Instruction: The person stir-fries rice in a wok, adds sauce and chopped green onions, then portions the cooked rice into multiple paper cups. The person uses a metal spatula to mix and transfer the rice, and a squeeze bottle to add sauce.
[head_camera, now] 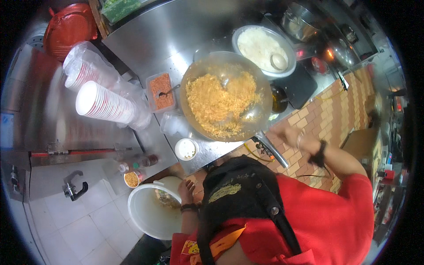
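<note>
A metal wok of fried rice stands on the steel counter, its handle towards the person. My right hand is motion-blurred beside the handle, apart from it; whether it holds anything is unclear. My left hand hangs by a white bucket, fingers apart and nothing seen in it. Behind the wok sits a bowl of white rice with a round ladle in it. Left of the wok is a plastic tub of diced orange-pink food with a spoon. A white cup has bits inside.
Stacked paper cups, partly in plastic wrap, lie at left. A filled paper cup and bottles stand near the bucket. A dark bottle is right of the wok. A faucet is lower left. Pots stand at upper right.
</note>
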Demonstrator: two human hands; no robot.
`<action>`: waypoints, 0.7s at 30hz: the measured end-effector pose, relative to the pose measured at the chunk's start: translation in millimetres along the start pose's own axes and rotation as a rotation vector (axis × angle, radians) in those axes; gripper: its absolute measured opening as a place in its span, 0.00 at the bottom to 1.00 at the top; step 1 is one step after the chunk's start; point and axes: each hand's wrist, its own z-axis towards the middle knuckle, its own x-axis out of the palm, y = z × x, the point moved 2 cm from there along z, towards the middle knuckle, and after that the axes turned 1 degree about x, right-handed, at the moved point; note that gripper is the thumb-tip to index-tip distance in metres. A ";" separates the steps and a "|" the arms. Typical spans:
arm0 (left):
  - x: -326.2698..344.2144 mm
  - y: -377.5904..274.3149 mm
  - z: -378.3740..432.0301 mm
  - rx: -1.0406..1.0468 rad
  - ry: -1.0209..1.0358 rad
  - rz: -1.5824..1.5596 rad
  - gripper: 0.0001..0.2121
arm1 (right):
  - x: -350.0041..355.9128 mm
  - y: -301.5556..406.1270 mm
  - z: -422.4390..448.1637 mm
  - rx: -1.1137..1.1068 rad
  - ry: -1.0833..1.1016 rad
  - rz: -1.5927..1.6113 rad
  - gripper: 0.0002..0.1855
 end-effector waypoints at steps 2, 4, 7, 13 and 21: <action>-3.1 2.8 -1.2 -0.081 0.018 0.034 0.18 | -15.3 3.5 9.0 -0.057 -0.182 -0.246 0.26; -6.5 4.1 1.1 -0.138 0.022 0.102 0.19 | -39.3 4.6 8.6 0.005 -0.266 -0.292 0.27; -20.8 2.3 4.2 -0.093 -0.052 0.060 0.20 | -63.0 5.8 -8.2 0.267 -0.172 -0.577 0.28; -45.4 10.6 18.2 -0.085 -0.051 -0.080 0.22 | -59.4 13.6 7.5 0.133 -0.097 -0.465 0.34; -20.0 -22.6 45.2 0.065 0.059 -0.090 0.11 | -19.7 27.4 1.7 -0.385 -0.121 -0.134 0.26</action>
